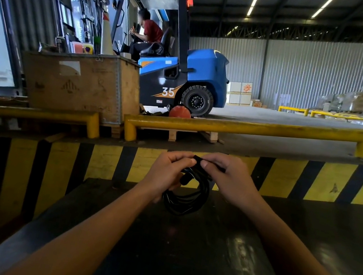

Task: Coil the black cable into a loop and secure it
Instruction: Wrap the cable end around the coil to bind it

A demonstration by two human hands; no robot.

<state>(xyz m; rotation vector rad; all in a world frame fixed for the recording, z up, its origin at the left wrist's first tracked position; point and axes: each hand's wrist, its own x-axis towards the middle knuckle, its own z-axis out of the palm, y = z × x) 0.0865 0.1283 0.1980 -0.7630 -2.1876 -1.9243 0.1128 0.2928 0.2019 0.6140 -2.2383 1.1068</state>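
The black cable (189,198) hangs as a coil of several loops over the far part of a dark table (203,261). My left hand (167,173) grips the coil's left side and top, thumb pressed against a black strap at the top of the bundle. My right hand (227,176) pinches that same strap from the right, fingertips almost touching the left thumb. A cable plug end pokes out just below my left thumb. The lower half of the coil dangles free.
Beyond the table rises a yellow-and-black striped dock edge (312,181) with yellow guard rails (249,127). On the dock stand a blue forklift (185,82) with a seated person and a wooden crate (81,84).
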